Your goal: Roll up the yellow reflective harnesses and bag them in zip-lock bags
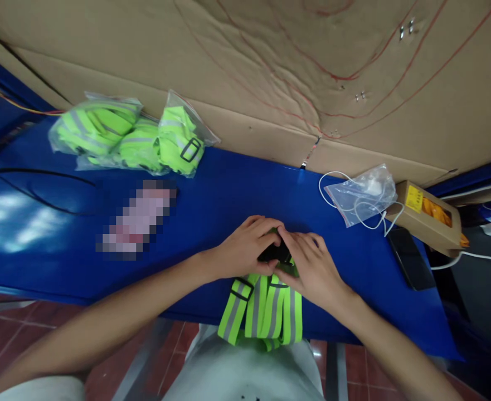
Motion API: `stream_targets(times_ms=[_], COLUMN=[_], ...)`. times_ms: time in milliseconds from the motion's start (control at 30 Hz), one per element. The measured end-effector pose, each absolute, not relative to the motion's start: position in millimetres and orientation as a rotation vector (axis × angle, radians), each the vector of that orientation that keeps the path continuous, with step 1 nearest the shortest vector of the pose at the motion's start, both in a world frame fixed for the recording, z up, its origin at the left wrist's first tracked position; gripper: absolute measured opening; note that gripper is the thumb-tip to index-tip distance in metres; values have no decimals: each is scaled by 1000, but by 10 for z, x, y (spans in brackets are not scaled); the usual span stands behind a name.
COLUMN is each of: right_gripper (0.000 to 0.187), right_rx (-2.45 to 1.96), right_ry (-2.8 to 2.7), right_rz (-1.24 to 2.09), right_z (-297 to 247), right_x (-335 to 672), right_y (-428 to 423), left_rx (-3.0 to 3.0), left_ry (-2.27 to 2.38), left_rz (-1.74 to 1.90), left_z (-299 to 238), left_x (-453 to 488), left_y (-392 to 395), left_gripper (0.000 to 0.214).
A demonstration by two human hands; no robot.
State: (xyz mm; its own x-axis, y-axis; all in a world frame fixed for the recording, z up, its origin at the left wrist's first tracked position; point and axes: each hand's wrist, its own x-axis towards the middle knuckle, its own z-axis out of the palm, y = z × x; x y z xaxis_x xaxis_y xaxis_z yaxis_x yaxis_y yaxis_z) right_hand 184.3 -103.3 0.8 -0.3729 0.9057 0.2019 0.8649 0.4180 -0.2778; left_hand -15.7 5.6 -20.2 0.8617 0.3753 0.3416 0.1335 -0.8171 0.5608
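A small black fitting [275, 253] — a buckle or clip, too covered to tell which — is pinched between the two hands at the near edge of the counter [228, 195]. The left hand [245, 248] is curled over it from the left, fingers closed on it; the right hand [312, 267] is pressed in from the other side, its fingertips meeting those of the left over the same piece. The fitting belongs to a neon-yellow reflective strap set [266, 309], which is held folded into parallel bands with grey stripes and is draped off the counter edge toward the person's lap. A black slider is seen on its leftmost band.

As a judgement, the work on this set is partway: the bands are already gathered and laid side by side, yet the set is not bagged.

At the far left of the counter, clear plastic bags [124, 136] are piled together, each with a folded strap set of the same kind sealed inside — these look finished. To the right, a smaller clear bag [360, 195] is seen with a white cable partly inside and partly looped out. Just beside it an open cardboard box [429, 217] holds something yellow, not identifiable. A dark phone [410, 259] lies flat near the box.
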Motion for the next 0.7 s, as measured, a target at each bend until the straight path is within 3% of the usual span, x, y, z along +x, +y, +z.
stream_targets(times_ms=[300, 700], right_gripper=[73, 58], right_rx=[-1908, -1829], right_ry=[-2368, -2213], right_rz=[84, 439], right_z=[-3, 327], right_x=[1808, 1971], right_y=[-1025, -1184], left_rx=[2492, 2145], left_ry=[516, 648], left_rz=[352, 384], left_z=[-61, 325], left_x=[-223, -391], left_y=[40, -296], left_gripper=[32, 41])
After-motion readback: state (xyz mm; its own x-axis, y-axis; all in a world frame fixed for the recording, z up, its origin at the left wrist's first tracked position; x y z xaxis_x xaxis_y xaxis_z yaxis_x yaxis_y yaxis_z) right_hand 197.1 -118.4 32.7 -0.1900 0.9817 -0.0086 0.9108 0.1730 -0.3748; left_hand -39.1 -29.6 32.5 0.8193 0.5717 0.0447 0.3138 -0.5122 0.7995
